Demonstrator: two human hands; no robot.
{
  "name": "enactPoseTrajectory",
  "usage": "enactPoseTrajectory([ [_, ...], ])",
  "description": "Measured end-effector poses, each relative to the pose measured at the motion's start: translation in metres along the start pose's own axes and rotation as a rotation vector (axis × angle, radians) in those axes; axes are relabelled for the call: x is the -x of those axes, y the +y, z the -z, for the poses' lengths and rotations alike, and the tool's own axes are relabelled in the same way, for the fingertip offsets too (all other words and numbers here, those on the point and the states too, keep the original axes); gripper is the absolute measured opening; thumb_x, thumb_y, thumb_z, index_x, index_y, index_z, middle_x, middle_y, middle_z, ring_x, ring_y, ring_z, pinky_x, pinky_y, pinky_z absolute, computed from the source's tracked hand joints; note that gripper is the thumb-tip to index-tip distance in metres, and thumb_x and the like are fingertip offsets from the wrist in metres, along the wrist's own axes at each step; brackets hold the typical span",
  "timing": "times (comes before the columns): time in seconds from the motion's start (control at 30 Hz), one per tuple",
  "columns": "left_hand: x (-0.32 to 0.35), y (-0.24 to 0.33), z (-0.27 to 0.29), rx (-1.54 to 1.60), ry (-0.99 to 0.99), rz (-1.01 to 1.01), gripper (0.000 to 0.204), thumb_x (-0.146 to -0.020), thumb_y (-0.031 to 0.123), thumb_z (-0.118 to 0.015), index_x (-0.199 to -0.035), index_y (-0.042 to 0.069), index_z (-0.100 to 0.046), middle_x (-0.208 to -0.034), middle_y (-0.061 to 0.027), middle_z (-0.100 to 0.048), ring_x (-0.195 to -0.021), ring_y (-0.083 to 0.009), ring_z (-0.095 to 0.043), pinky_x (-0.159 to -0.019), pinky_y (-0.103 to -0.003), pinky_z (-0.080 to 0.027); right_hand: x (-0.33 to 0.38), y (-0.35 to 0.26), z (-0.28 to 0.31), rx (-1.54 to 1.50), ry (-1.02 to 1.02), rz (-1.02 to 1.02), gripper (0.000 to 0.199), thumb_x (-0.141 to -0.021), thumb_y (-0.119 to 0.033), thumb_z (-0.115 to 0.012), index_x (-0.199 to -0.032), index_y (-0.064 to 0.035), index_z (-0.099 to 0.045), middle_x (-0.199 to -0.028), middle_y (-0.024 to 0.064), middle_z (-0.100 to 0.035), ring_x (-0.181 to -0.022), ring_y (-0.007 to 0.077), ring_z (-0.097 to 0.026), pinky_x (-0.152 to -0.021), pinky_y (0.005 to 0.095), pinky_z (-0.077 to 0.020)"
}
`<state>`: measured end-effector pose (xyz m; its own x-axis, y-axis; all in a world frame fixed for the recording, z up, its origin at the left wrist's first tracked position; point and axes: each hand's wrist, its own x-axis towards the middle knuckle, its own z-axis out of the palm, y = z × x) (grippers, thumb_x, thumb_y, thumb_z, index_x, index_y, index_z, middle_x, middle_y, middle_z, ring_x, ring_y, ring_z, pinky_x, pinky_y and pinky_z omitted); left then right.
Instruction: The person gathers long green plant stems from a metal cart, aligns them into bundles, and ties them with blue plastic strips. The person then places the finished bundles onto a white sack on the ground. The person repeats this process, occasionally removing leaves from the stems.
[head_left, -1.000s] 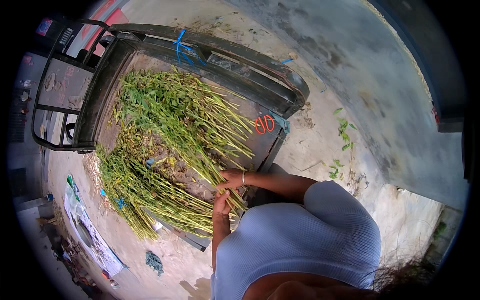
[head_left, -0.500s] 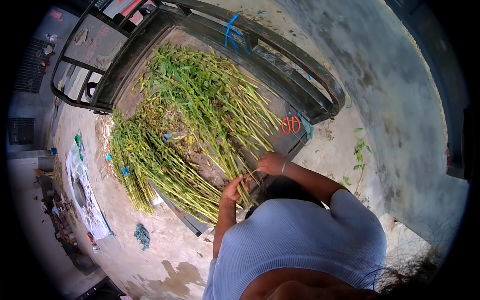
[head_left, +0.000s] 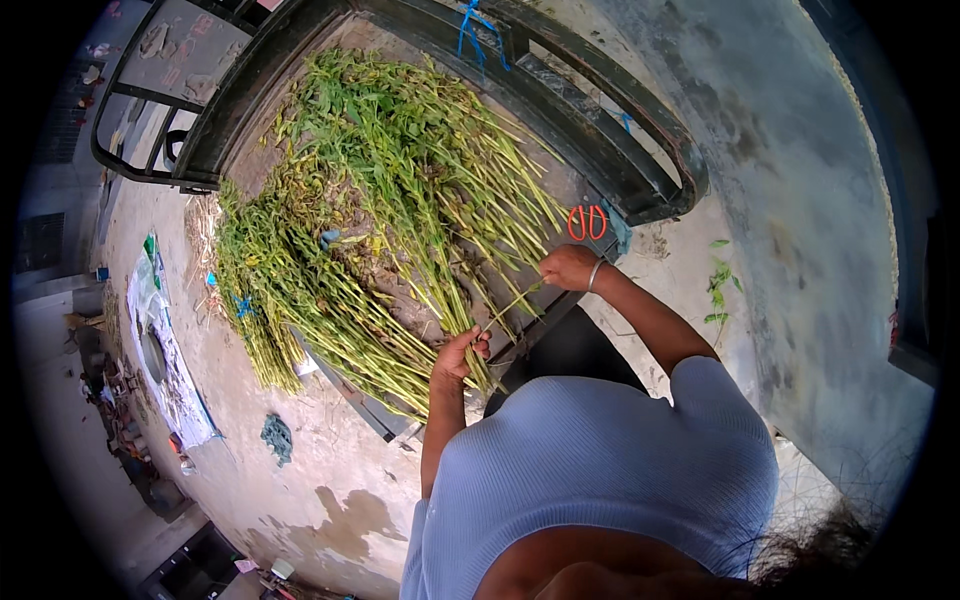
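Long green leafy stalks [head_left: 400, 170] lie across the bed of a dark metal cart, their cut ends toward me. Around the lower ends of one bunch, my left hand [head_left: 460, 355] is closed, near the cart's front edge. My right hand [head_left: 570, 267], with a bangle at the wrist, is closed at the right of that bunch. It pinches one thin stalk [head_left: 515, 302], which slants down toward my left hand. Just beyond the right hand lie scissors [head_left: 587, 222] with red handles; their blades are hard to make out. A second pile of stalks [head_left: 310, 290] lies to the left.
Dark metal rails [head_left: 600, 110] bound the cart's far and right sides, with a blue tie [head_left: 480, 35] on one. A blue-green cloth [head_left: 277, 438] and a white sheet [head_left: 170, 350] lie on the concrete floor at left. A grey wall [head_left: 800, 200] stands at right.
My right hand has moved up and right, away from the left, drawing the thin stalk out between them. The left hand stays closed on the bunch. The view has shifted slightly.
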<state>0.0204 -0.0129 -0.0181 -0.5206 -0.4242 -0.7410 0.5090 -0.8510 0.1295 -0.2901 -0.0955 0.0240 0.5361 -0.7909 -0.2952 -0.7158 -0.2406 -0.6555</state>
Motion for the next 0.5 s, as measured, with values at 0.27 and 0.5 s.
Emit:
enactPoseTrajectory([
  [0.27,0.024,0.006,0.012,-0.122,0.128,-0.075,0.036,-0.08,0.012,-0.062,-0.109,-0.006,-0.052,-0.1,-0.0195,-0.061,-0.077,-0.0185,-0.062,-0.066,-0.032,-0.053,-0.008,0.004,0.064,0.149,0.087,0.014,0.007,-0.071,-0.014,-0.056,-0.07,-0.0076,-0.06,-0.068,0.0156,-0.057,-0.069,0.0315,-0.058,-0.056,0.0427,-0.0433],
  [0.5,0.037,0.014,0.014,-0.196,0.044,-0.197,0.04,-0.083,0.016,-0.058,-0.116,-0.002,-0.048,-0.097,-0.0144,-0.062,-0.059,-0.0081,-0.048,-0.054,-0.025,-0.044,0.029,-0.083,0.086,-0.033,-0.222,0.286,0.008,-0.073,-0.011,-0.055,-0.074,-0.0061,-0.061,-0.078,0.0092,-0.062,-0.074,0.0275,-0.059,-0.063,0.0379,-0.0453],
])
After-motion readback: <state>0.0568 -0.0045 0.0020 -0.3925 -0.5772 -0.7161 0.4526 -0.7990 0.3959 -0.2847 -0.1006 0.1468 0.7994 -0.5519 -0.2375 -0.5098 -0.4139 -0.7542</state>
